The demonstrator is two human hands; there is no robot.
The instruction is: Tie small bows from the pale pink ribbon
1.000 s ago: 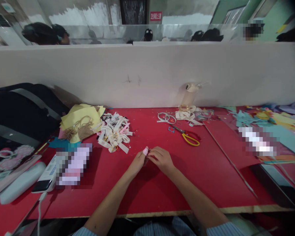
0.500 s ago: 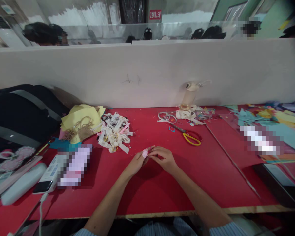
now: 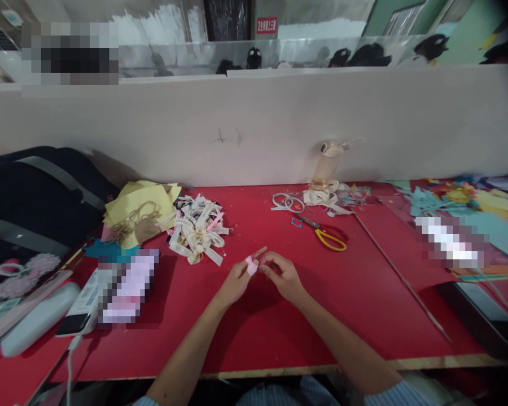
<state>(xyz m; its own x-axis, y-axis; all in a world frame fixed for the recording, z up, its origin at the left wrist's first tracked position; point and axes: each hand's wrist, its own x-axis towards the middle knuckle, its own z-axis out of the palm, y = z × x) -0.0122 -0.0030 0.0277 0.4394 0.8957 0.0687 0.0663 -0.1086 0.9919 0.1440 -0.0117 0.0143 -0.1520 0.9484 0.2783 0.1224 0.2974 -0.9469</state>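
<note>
My left hand [image 3: 236, 280] and my right hand [image 3: 283, 274] meet over the middle of the red tabletop [image 3: 254, 327]. Both pinch a small pink ribbon piece [image 3: 251, 265] between their fingertips, just above the surface. A heap of white and pink ribbon bows [image 3: 198, 228] lies a little to the far left of my hands. Yellow-handled scissors [image 3: 325, 234] lie to the far right of them.
Yellow paper with twine [image 3: 139, 211] and a black bag [image 3: 34, 197] are at the left. A white case [image 3: 36, 318] and a phone lie near the left edge. Ribbon scraps and a glue bottle [image 3: 328, 166] stand by the white partition [image 3: 254, 124]. Coloured paper cuttings [image 3: 461, 206] cover the right.
My hands have turned the pink ribbon piece slightly between the fingertips and stayed in the same spot. The view has shifted a little.
</note>
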